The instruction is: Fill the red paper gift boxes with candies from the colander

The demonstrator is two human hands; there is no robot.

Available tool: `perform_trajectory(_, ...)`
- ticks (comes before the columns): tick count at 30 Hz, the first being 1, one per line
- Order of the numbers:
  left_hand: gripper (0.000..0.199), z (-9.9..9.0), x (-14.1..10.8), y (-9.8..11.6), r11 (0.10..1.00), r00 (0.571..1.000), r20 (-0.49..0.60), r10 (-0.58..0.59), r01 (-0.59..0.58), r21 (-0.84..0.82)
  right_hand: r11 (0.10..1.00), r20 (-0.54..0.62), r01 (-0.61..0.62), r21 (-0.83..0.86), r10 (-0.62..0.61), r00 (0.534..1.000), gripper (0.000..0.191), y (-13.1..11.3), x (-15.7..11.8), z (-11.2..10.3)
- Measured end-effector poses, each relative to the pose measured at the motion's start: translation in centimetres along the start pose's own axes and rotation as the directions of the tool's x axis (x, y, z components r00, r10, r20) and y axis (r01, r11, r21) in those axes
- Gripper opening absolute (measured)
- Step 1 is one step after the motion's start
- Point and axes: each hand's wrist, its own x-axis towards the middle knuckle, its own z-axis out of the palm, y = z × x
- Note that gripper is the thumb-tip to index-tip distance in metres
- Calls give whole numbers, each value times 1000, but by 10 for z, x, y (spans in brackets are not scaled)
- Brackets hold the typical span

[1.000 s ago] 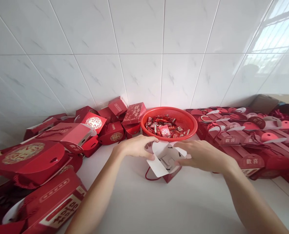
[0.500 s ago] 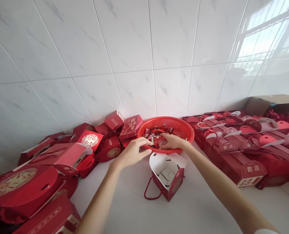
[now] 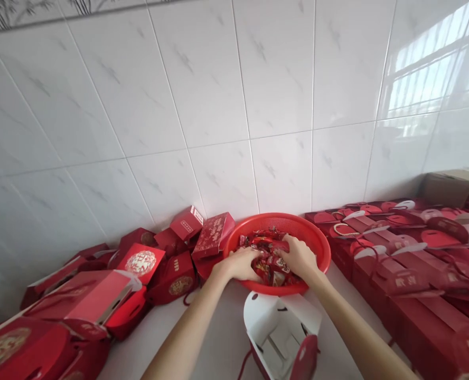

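A round red plastic basket (image 3: 322, 248) stands near the wall with many red-wrapped sweets (image 3: 272, 264) inside. My left hand (image 3: 243, 264) reaches over its left rim, fingers curved against the sweets. From the right, my right hand (image 3: 298, 256) is inside the basket, its thumb and fingers around some of the wrapped sweets. Both sets of fingertips are partly hidden among the wrappers. Just in front of the basket, an open box (image 3: 266, 322), white inside and red outside, stands between my forearms. No sweets show in its visible interior.
Red boxes (image 3: 100, 295) lie heaped on the left. Closed red boxes with handles (image 3: 412, 295) stand in rows on the right. A brown carton (image 3: 444, 189) is at the far right, and a tiled wall (image 3: 218, 79) rises behind.
The view has tilted upward, so the basket and boxes appear lower. Both hands have moved deeper among the sweets, and more wrappers show between them.
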Motion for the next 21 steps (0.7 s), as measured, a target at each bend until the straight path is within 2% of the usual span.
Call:
perform_trajectory(2,67,3,13,1,999,999,44,16,-18,44,1000,-17,-3,25,3,1000,29,1,1,2)
perform_trajectory(4,60,7,22,2,999,999,21,25,-26,40,999,-47,0,47,2,999,26,2,2,3)
perform_trajectory(8,67,14,29,2,1000,993,-121,-15,14,-8,987,-118,14,160,5,993,24,8,7,6)
perform_trajectory(11,70,15,30,0,992,979,-204,12,-37,-120,936,-166,55,348,4,986,20,16,14,10)
perform_trajectory(13,65,15,31,-2,966,955,-293,45,-116,-230,871,-216,93,482,16,976,21,21,18,12)
perform_trajectory(16,58,15,31,-4,894,901,-434,29,-217,-391,715,-271,138,685,74,960,29,27,23,15)
perform_trajectory(19,57,16,31,-7,824,873,-488,-17,-264,-502,552,-238,124,825,140,961,39,30,25,17)
perform_trajectory(21,56,18,32,-9,798,867,-497,-39,-272,-538,489,-211,111,865,155,965,43,30,26,19)
